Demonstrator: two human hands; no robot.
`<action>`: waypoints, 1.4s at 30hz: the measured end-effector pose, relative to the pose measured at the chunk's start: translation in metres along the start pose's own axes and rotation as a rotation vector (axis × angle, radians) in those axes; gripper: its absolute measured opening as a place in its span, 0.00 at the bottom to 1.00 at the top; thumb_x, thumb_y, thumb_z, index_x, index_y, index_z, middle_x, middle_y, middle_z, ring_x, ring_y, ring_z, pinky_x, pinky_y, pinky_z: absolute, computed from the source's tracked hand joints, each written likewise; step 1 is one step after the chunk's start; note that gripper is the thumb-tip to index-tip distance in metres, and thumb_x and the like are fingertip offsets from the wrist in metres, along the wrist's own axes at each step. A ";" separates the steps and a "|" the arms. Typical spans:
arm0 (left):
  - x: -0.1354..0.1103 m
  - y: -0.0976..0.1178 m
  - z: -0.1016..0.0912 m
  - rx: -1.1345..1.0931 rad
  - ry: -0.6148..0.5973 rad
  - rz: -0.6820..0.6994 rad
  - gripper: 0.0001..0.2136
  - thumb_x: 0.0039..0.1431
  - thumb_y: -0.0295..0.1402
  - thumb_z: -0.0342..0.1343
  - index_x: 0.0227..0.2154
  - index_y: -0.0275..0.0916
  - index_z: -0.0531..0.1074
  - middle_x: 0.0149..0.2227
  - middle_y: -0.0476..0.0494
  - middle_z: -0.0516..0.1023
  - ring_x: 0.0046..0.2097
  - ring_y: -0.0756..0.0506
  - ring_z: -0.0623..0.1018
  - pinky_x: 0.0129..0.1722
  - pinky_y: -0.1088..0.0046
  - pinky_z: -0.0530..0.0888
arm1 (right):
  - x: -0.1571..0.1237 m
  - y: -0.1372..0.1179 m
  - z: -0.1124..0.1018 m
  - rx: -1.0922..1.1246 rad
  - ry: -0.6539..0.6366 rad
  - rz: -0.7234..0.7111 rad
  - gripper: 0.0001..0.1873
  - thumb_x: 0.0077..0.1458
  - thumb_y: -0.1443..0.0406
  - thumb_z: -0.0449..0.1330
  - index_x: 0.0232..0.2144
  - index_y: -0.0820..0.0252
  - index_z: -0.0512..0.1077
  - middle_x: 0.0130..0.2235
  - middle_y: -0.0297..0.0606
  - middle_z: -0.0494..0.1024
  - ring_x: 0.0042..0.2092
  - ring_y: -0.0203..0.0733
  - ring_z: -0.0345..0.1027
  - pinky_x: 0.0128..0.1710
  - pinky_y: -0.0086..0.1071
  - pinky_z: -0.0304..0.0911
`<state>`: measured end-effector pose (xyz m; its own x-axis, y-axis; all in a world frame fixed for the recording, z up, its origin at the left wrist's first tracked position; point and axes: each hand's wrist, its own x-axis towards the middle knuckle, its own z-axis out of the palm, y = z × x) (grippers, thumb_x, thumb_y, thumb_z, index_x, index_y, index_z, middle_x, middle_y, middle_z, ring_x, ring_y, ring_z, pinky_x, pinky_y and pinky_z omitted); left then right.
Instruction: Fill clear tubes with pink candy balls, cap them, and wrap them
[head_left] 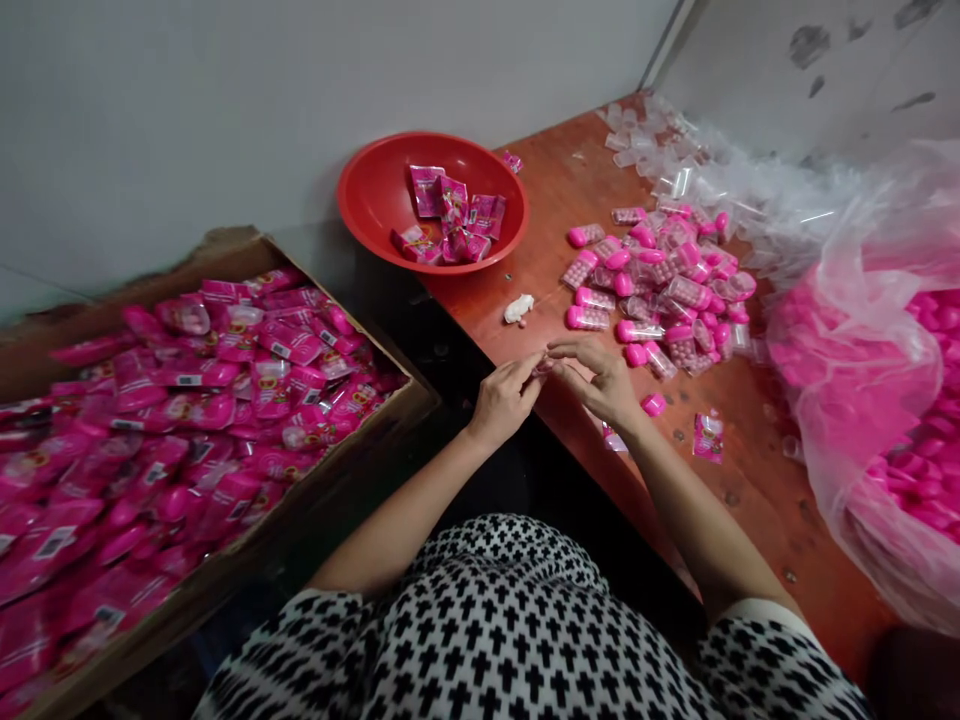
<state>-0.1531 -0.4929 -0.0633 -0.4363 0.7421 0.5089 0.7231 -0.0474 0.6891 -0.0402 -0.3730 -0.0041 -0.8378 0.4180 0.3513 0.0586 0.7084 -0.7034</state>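
Above the table's near edge, both hands meet at a small clear container that seems to hold pink candies; fingers cover most of it. My left hand is closed round it from the left. From the right, my right hand bends its index finger and thumb onto it. A loose pink cap lies right of my right hand, with a small pink sachet beyond it. A crumpled whitish piece rests just past my fingers. Filled clear containers with pink caps form a heap farther right.
A red basin with several pink sachets stands at the table's far left corner. Left and lower is a cardboard box full of pink packs. Empty clear containers and a plastic bag of pink caps line the right of the orange-brown table.
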 end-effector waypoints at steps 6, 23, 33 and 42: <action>-0.005 0.000 -0.011 0.007 0.039 -0.020 0.12 0.61 0.31 0.51 0.47 0.37 0.70 0.41 0.42 0.79 0.42 0.48 0.79 0.46 0.69 0.75 | 0.031 0.023 0.017 -0.175 0.067 0.149 0.10 0.58 0.63 0.55 0.37 0.60 0.75 0.36 0.40 0.79 0.38 0.43 0.72 0.39 0.35 0.65; -0.023 0.003 -0.020 -0.048 -0.079 -0.051 0.15 0.61 0.33 0.52 0.48 0.34 0.71 0.39 0.41 0.77 0.40 0.48 0.77 0.43 0.74 0.73 | -0.002 0.007 0.013 0.114 -0.014 0.115 0.12 0.61 0.59 0.52 0.37 0.60 0.71 0.37 0.36 0.74 0.38 0.36 0.67 0.41 0.31 0.63; -0.031 0.053 0.010 -0.317 -0.246 -0.099 0.13 0.61 0.35 0.51 0.46 0.37 0.72 0.42 0.42 0.78 0.43 0.48 0.78 0.46 0.72 0.74 | -0.093 0.001 -0.029 -0.070 0.327 0.361 0.17 0.61 0.56 0.49 0.41 0.57 0.74 0.40 0.41 0.77 0.42 0.41 0.71 0.44 0.37 0.65; -0.020 0.054 0.047 -0.294 -0.275 -0.030 0.11 0.62 0.36 0.50 0.43 0.38 0.72 0.41 0.44 0.80 0.41 0.48 0.79 0.44 0.73 0.74 | -0.118 0.050 -0.061 -0.500 0.320 0.739 0.16 0.56 0.56 0.54 0.37 0.60 0.74 0.37 0.44 0.74 0.39 0.46 0.67 0.40 0.41 0.63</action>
<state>-0.0806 -0.4790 -0.0604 -0.2671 0.8953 0.3566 0.5107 -0.1823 0.8402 0.0945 -0.3517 -0.0431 -0.3109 0.9418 0.1280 0.8027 0.3323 -0.4953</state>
